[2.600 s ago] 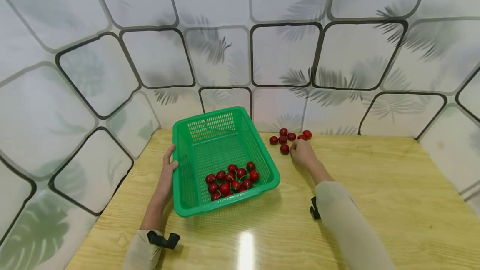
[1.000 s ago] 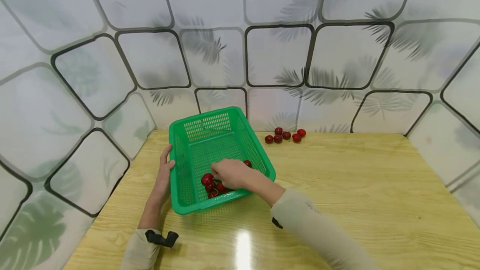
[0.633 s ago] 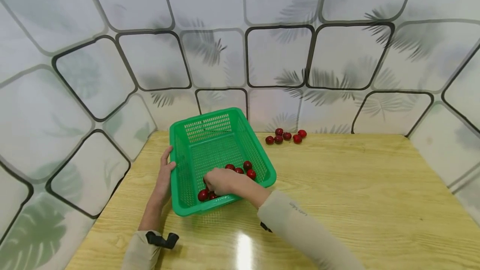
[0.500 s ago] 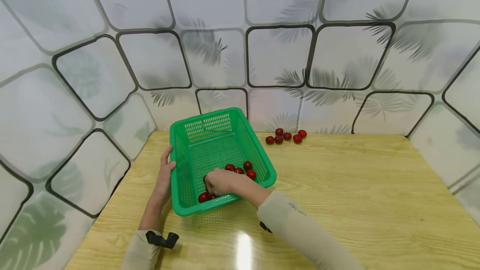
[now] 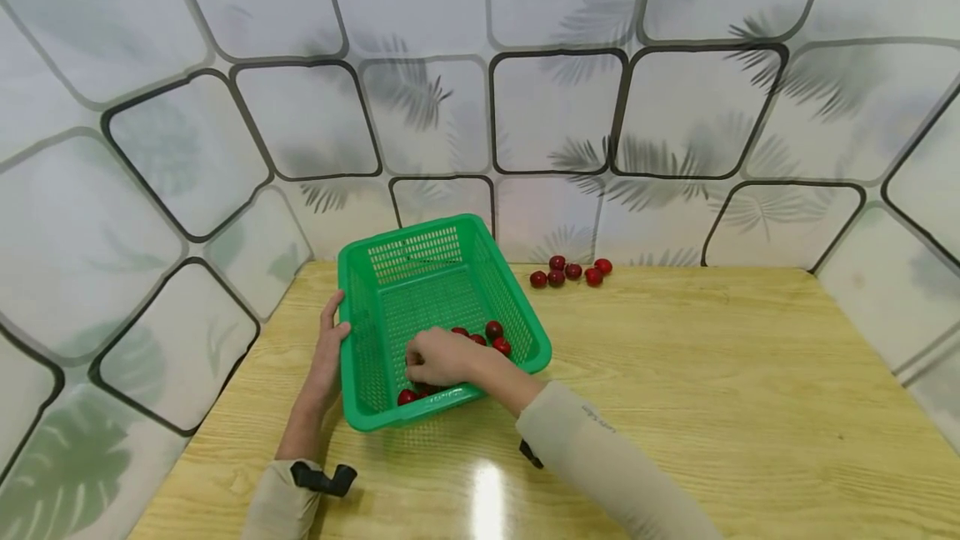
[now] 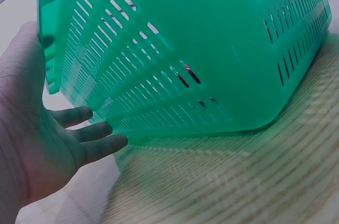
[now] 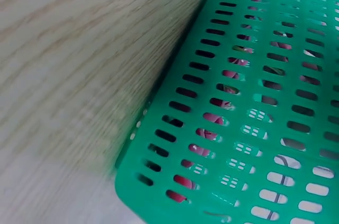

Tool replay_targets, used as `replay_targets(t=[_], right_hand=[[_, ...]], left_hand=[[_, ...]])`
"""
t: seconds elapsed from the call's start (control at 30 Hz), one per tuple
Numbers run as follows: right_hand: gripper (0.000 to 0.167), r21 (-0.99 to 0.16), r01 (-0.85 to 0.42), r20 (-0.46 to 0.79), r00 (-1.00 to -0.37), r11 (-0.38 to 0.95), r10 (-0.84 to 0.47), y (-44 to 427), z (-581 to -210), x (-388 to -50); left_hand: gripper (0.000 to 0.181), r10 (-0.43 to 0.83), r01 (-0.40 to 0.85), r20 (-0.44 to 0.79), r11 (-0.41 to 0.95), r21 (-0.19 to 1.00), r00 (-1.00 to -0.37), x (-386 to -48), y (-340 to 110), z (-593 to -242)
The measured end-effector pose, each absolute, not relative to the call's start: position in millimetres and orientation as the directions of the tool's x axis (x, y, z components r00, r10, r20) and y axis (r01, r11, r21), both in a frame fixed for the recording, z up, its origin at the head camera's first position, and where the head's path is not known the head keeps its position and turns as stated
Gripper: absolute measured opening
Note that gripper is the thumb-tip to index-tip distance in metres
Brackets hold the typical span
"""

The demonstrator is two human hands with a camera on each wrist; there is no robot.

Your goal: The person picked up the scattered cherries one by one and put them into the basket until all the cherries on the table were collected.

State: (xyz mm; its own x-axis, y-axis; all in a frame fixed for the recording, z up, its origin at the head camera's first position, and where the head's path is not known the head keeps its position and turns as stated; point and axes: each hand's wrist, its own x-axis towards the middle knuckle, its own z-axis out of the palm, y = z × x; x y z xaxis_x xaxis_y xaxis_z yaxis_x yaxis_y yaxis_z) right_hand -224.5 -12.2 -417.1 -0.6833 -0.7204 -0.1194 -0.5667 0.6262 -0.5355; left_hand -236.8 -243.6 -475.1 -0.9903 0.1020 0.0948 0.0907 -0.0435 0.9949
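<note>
A green slotted plastic basket (image 5: 438, 282) stands on the table, with several red cherries (image 5: 493, 329) gathered at its near end. My left hand (image 5: 327, 357) rests against the basket's left side; in the left wrist view its fingers (image 6: 98, 147) are extended and spread by the outer wall. Reaching over the near right rim, my right hand (image 5: 442, 357) is inside the basket above the cherries, its fingers bent downward. The hand covers part of the pile, and whether a cherry is between its fingertips is hidden. The right wrist view shows cherries (image 7: 183, 181) through the slots.
Several more cherries (image 5: 557, 277) lie on the wooden table (image 5: 690, 373) at the back, right of the basket, close to the patterned wall covering (image 5: 558, 107). Black straps (image 5: 324, 478) with mounts sit at the sleeve cuffs.
My right hand went from the cherries at the back into the basket, reached lower among the cherries there, then rose slightly. One cherry fewer lies on the table. My left hand stayed on the basket.
</note>
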Motion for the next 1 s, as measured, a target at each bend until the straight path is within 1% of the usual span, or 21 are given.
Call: replay_targets(t=[0.17,0.27,0.37,0.47,0.53,0.6,0.67,0.77,0.9,1.0], right_hand=[[0.020,-0.586,-0.546,-0.030,-0.723,0.598,-0.690,2,-405,-233],[0.019,-0.601,-0.537,0.051,-0.765,0.592,-0.642,20,-395,-244],[0.018,-0.628,-0.501,0.147,-0.828,0.596,-0.541,42,-386,-257],[0.018,-0.654,-0.432,0.219,-0.894,0.620,-0.392,68,-385,-270],[0.019,-0.669,-0.367,0.240,-0.930,0.646,-0.278,88,-391,-278],[0.020,-0.684,-0.291,0.242,-0.956,0.669,-0.168,108,-401,-286],[0.022,-0.695,-0.215,0.218,-0.972,0.686,-0.084,130,-414,-291],[0.024,-0.681,-0.114,0.161,-0.987,0.723,-0.005,160,-437,-295],[0.035,-0.634,-0.047,0.075,-0.997,0.772,0.001,193,-464,-294],[0.047,-0.614,-0.062,0.035,-0.998,0.787,-0.051,208,-477,-294]], left_hand=[[0.058,0.099,0.087,0.090,-0.036,0.996,-0.991,-237,-242,-474],[0.059,0.094,0.093,0.096,-0.029,0.995,-0.991,-237,-242,-474],[0.059,0.096,0.103,0.105,-0.022,0.994,-0.990,-237,-243,-475],[0.059,0.093,0.113,0.115,-0.022,0.993,-0.989,-236,-244,-476],[0.059,0.094,0.113,0.116,-0.038,0.993,-0.989,-236,-244,-476],[0.059,0.101,0.113,0.117,-0.047,0.993,-0.988,-235,-244,-477],[0.059,0.107,0.113,0.118,-0.052,0.992,-0.987,-235,-245,-477],[0.058,0.108,0.117,0.120,-0.031,0.993,-0.987,-234,-245,-476],[0.058,0.111,0.107,0.109,-0.027,0.994,-0.988,-234,-245,-475],[0.058,0.113,0.095,0.099,-0.043,0.995,-0.989,-234,-245,-475]])
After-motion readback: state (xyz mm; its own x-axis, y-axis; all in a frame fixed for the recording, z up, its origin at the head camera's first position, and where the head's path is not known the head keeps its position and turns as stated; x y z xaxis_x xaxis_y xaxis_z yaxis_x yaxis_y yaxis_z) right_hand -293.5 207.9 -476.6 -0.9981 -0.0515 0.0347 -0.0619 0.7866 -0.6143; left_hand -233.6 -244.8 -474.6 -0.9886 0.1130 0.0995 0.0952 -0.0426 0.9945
